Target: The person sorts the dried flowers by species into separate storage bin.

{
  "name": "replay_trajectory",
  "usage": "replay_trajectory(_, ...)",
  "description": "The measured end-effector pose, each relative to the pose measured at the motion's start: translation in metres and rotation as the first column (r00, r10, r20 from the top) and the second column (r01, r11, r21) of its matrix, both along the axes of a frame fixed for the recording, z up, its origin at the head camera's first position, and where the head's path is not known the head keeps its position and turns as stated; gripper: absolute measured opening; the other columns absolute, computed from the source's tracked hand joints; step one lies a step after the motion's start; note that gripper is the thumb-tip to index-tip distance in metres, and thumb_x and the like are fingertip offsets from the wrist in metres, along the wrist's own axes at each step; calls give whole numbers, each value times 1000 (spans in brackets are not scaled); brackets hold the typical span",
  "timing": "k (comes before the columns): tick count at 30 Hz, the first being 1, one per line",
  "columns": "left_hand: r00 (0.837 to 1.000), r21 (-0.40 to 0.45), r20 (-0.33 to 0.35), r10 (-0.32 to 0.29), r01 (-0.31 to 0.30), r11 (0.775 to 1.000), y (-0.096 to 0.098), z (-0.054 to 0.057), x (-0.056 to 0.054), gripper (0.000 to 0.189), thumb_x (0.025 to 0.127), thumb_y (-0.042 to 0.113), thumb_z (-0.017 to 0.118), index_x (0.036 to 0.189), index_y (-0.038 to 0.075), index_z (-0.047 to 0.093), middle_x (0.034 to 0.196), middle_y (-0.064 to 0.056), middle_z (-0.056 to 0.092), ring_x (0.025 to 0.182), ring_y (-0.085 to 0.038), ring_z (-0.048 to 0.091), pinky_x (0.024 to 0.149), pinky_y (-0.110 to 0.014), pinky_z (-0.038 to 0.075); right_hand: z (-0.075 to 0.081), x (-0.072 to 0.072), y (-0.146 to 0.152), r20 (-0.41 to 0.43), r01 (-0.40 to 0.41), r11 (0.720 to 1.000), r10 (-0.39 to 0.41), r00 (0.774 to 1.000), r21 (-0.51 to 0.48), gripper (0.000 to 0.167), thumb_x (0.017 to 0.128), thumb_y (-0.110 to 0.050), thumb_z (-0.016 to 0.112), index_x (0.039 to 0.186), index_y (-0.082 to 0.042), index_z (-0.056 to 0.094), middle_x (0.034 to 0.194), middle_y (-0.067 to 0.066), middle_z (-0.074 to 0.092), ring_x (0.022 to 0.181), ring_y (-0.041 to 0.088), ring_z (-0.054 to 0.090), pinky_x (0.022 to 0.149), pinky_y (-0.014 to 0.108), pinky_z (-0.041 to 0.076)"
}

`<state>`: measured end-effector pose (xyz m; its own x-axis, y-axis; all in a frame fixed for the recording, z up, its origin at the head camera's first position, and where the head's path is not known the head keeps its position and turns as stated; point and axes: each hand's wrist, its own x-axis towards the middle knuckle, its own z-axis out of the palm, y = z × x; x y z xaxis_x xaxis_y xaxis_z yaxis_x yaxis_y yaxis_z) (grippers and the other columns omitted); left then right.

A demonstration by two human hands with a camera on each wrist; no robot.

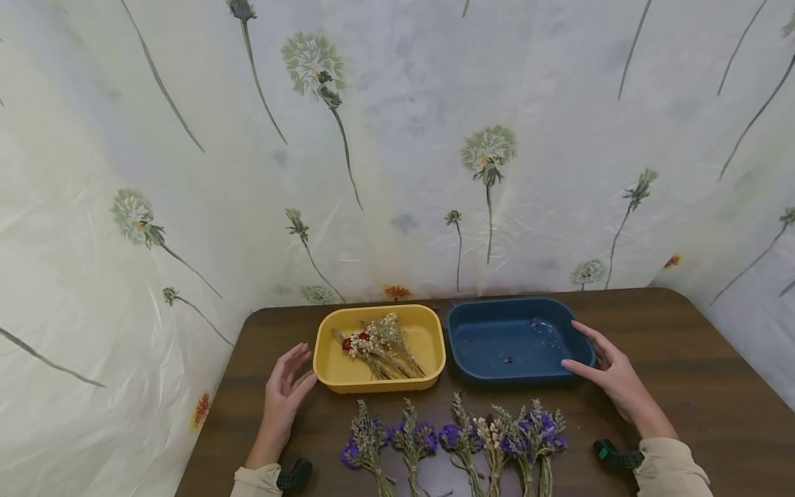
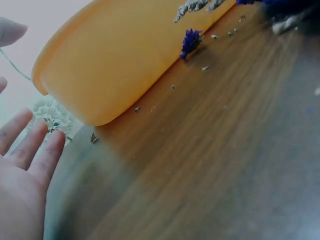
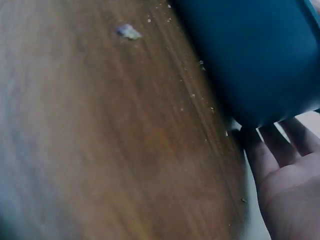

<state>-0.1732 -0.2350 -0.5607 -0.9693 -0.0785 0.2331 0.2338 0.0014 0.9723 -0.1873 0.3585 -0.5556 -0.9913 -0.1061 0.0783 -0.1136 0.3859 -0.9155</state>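
Beside the left end of a yellow tray (image 1: 380, 386), my left hand (image 1: 286, 390) has its fingers spread, with the thumb tip close to the rim. In the left wrist view, a gap shows between those fingers (image 2: 47, 155) and the tray wall. My right hand (image 1: 615, 379) is at the right end of a blue tray (image 1: 515, 376), its thumb and index finger reaching over the rim. In the right wrist view, its other fingers (image 3: 262, 155) extend against the tray's outer wall. Dried flower bundles (image 1: 388, 345) with white and red blooms lie inside the yellow tray.
Several dried bundles with purple flowers (image 1: 413, 442) lie in a row along the near side, with one white-and-red bundle (image 1: 492, 445) among them. Loose petals (image 1: 508, 359) are in the blue tray. Crumbs dot the brown table (image 1: 702, 414). A dandelion-print curtain (image 1: 397, 172) hangs behind.
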Motion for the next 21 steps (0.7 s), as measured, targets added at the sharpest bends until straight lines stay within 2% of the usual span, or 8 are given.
replay_trajectory(5,999,31,37,-12,11,999,-2,-1,8,62,99,-1,64,155,-1,38,158,-27,40,135,-9,55,101,-20,53,-3,2,-1,-24,6,1000,-6,1000,-2,80,102,-14,66,167,-28,20,172,-18,11,151,-12,7,99,-8,19)
replay_trajectory(10,999,76,-3,-37,37,996,14,-6,14,57,97,-4,64,150,-2,43,156,-29,41,138,-17,54,103,-23,54,1,14,16,-17,45,999,-45,999,3,83,103,-12,64,167,-33,15,168,-28,10,147,-16,6,98,-7,19)
replay_trajectory(12,1000,81,-7,-13,14,997,18,-7,20,52,95,-6,66,144,-4,48,150,-28,48,135,-19,57,100,-23,54,2,15,19,-9,42,999,-42,999,3,83,103,-12,63,167,-34,13,168,-28,9,148,-16,5,98,-7,20)
replay_trajectory(14,999,63,8,34,-35,997,18,-6,28,44,92,-8,68,134,-8,54,134,-24,60,120,-17,64,92,-21,56,2,12,16,-8,33,999,-33,999,1,83,103,-12,63,167,-34,14,169,-27,8,149,-14,5,97,-7,21)
replay_trajectory(16,997,4,32,76,-76,997,17,-3,35,30,90,-6,73,117,-9,60,109,-15,68,96,-11,67,78,-20,56,1,10,10,-12,26,1000,-26,1000,-5,83,103,-12,63,167,-33,14,169,-26,8,149,-13,7,96,-5,24)
replay_trajectory(18,993,-96,78,85,-77,992,20,1,43,16,89,0,77,98,-5,64,85,-5,65,72,-6,60,63,-19,51,-2,8,6,-13,25,1000,-25,1000,-9,83,103,-12,64,167,-33,15,170,-25,8,149,-12,10,95,-4,27)
replay_trajectory(20,990,-238,126,64,-33,971,27,6,50,21,89,12,81,80,4,64,68,3,58,58,-3,50,55,-20,45,-5,6,1,-13,22,1000,-22,1000,-12,82,103,-12,64,167,-33,16,171,-23,8,149,-11,12,94,-3,30)
replay_trajectory(21,986,-321,159,47,6,947,31,8,55,29,89,21,83,73,9,63,63,5,56,54,-2,47,54,-20,43,-7,5,-1,-13,19,1000,-20,1000,-13,82,103,-12,64,167,-32,16,171,-22,8,149,-12,13,94,-3,30)
